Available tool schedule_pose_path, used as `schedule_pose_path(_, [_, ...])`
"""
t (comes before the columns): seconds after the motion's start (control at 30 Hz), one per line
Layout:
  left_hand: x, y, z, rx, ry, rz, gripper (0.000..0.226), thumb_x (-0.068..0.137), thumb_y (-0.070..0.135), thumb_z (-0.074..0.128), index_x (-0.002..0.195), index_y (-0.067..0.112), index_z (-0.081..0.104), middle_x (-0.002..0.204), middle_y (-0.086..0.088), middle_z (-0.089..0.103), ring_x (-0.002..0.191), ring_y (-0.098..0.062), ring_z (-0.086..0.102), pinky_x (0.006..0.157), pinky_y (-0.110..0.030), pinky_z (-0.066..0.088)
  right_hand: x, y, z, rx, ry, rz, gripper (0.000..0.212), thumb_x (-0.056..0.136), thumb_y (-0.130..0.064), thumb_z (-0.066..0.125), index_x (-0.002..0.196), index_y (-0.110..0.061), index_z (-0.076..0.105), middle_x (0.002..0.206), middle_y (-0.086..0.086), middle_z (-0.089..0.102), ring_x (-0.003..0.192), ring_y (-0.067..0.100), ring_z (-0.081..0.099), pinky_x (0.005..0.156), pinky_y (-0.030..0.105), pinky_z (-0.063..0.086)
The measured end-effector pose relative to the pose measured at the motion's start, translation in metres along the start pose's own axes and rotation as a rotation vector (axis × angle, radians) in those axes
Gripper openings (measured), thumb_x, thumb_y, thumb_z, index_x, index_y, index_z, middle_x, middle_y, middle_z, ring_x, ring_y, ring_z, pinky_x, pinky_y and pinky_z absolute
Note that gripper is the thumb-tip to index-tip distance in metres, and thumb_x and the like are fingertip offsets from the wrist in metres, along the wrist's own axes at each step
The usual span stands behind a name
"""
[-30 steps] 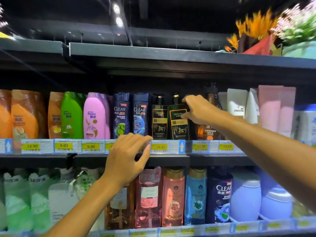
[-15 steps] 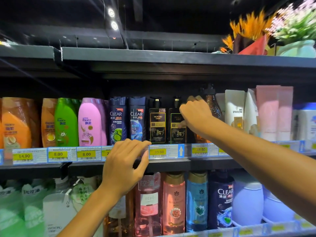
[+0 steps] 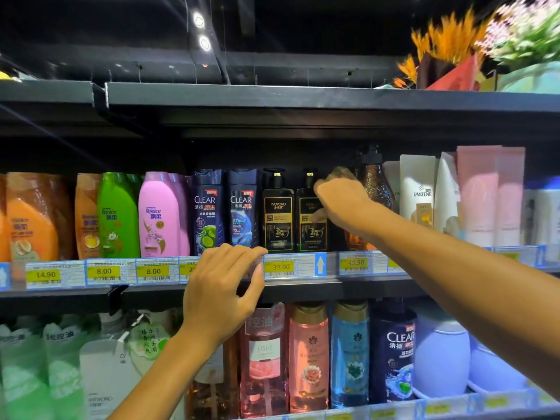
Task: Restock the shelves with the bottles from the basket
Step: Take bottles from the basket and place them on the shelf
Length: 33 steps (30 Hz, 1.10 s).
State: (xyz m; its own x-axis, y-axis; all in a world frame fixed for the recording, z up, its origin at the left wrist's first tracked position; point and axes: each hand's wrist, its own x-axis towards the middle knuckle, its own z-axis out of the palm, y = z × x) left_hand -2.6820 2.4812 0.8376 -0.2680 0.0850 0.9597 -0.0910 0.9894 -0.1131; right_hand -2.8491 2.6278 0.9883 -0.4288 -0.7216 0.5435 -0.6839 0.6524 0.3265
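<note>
On the middle shelf [image 3: 348,291], my right hand [image 3: 342,204] grips a black pump bottle [image 3: 309,228] with a gold label. My thumb lies on its front and my fingers reach behind its right side. The bottle stands upright beside an identical black pump bottle [image 3: 278,221] to its left. An amber pump bottle [image 3: 377,189] stands just right of my hand. My left hand [image 3: 221,295] holds the price rail [image 3: 291,266] at the shelf's front edge, fingers curled over the top and thumb in front. The basket is out of view.
Two dark blue shampoo bottles [image 3: 225,210], pink [image 3: 160,216], green [image 3: 118,216] and orange bottles fill the shelf to the left, white and pink tubes [image 3: 481,195] to the right. The lower shelf holds several bottles [image 3: 309,359]. The top shelf [image 3: 303,97] carries flower bouquets [image 3: 454,56].
My right hand has slid down from the black bottle's shoulder to its side, with my thumb now on the label. My left hand stays on the price rail.
</note>
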Motion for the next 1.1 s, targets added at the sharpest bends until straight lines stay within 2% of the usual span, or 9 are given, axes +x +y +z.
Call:
schedule_pose_path(0.07, [0.000, 0.001, 0.001, 0.006, 0.009, -0.003, 0.021, 0.093, 0.022, 0.065, 0.111, 0.016, 0.073, 0.094, 0.008, 0.069, 0.085, -0.016, 0.062, 0.085, -0.030, 0.045, 0.000, 0.000, 0.001, 0.004, 0.008, -0.015, 0.057, 0.092, -0.044, 0.065, 0.131, -0.004, 0.053, 0.130, 0.016, 0.059, 0.129, 0.033, 0.049, 0.117, 0.041, 0.023])
schedule_pose_path(0.27, [0.000, 0.000, 0.001, 0.014, -0.001, 0.001, 0.022, 0.093, 0.023, 0.064, 0.112, 0.016, 0.073, 0.095, 0.008, 0.070, 0.086, -0.015, 0.062, 0.086, -0.028, 0.044, 0.001, -0.003, 0.000, -0.012, 0.022, -0.006, 0.061, 0.094, -0.047, 0.062, 0.136, -0.005, 0.048, 0.135, 0.014, 0.057, 0.130, 0.032, 0.049, 0.111, 0.040, 0.033])
schedule_pose_path(0.73, [0.000, 0.001, -0.003, 0.043, -0.055, -0.018, 0.023, 0.095, 0.023, 0.062, 0.113, 0.015, 0.071, 0.098, 0.005, 0.070, 0.089, -0.015, 0.061, 0.088, -0.025, 0.040, 0.005, -0.007, 0.007, -0.049, 0.000, 0.024, 0.068, 0.093, -0.049, 0.063, 0.141, -0.005, 0.045, 0.137, 0.017, 0.055, 0.135, 0.036, 0.046, 0.120, 0.047, 0.020])
schedule_pose_path(0.77, [0.001, 0.000, -0.003, 0.039, -0.076, -0.023, 0.024, 0.096, 0.025, 0.061, 0.114, 0.015, 0.071, 0.099, 0.005, 0.070, 0.091, -0.015, 0.061, 0.089, -0.025, 0.040, 0.003, -0.005, 0.006, -0.019, -0.001, 0.027, 0.067, 0.091, -0.050, 0.065, 0.138, -0.004, 0.048, 0.134, 0.016, 0.057, 0.131, 0.036, 0.049, 0.117, 0.046, 0.027])
schedule_pose_path(0.83, [0.002, -0.001, -0.006, 0.031, -0.135, -0.027, 0.027, 0.097, 0.028, 0.057, 0.117, 0.016, 0.069, 0.102, 0.005, 0.069, 0.094, -0.015, 0.061, 0.090, -0.025, 0.040, -0.005, -0.003, 0.002, 0.042, 0.022, 0.024, 0.064, 0.087, -0.053, 0.068, 0.126, -0.003, 0.056, 0.123, 0.016, 0.063, 0.117, 0.034, 0.060, 0.095, 0.041, 0.044])
schedule_pose_path(0.87, [0.003, -0.001, -0.008, 0.019, -0.166, -0.030, 0.029, 0.097, 0.030, 0.056, 0.119, 0.016, 0.069, 0.104, 0.006, 0.069, 0.096, -0.014, 0.061, 0.091, -0.025, 0.041, -0.009, -0.002, 0.000, 0.052, 0.053, 0.019, 0.064, 0.085, -0.055, 0.069, 0.122, -0.003, 0.058, 0.119, 0.015, 0.065, 0.112, 0.032, 0.061, 0.085, 0.039, 0.046])
schedule_pose_path(0.9, [0.003, -0.002, -0.011, 0.003, -0.198, -0.035, 0.030, 0.098, 0.031, 0.055, 0.121, 0.017, 0.068, 0.107, 0.007, 0.068, 0.099, -0.014, 0.061, 0.093, -0.026, 0.043, -0.015, -0.002, -0.002, 0.060, 0.099, 0.005, 0.065, 0.085, -0.055, 0.070, 0.124, -0.004, 0.057, 0.120, 0.015, 0.065, 0.114, 0.032, 0.059, 0.082, 0.039, 0.047])
schedule_pose_path(1.0, [0.006, -0.003, -0.023, -0.015, -0.270, -0.049, 0.037, 0.098, 0.034, 0.054, 0.130, 0.018, 0.064, 0.123, 0.006, 0.065, 0.118, -0.014, 0.057, 0.104, -0.031, 0.043, -0.044, -0.006, -0.005, 0.258, 0.221, -0.102, 0.073, 0.089, -0.051, 0.068, 0.146, -0.015, 0.042, 0.142, 0.007, 0.053, 0.135, 0.027, 0.045, 0.096, 0.044, 0.050])
schedule_pose_path(1.1, [0.007, -0.004, -0.041, -0.016, -0.294, -0.068, 0.045, 0.097, 0.034, 0.056, 0.138, 0.015, 0.059, 0.137, 0.003, 0.059, 0.132, -0.017, 0.050, 0.114, -0.036, 0.038, -0.084, -0.018, 0.002, 0.430, 0.284, -0.259, 0.064, 0.094, -0.054, 0.057, 0.149, -0.027, 0.040, 0.150, -0.005, 0.047, 0.140, 0.017, 0.041, 0.103, 0.044, 0.049])
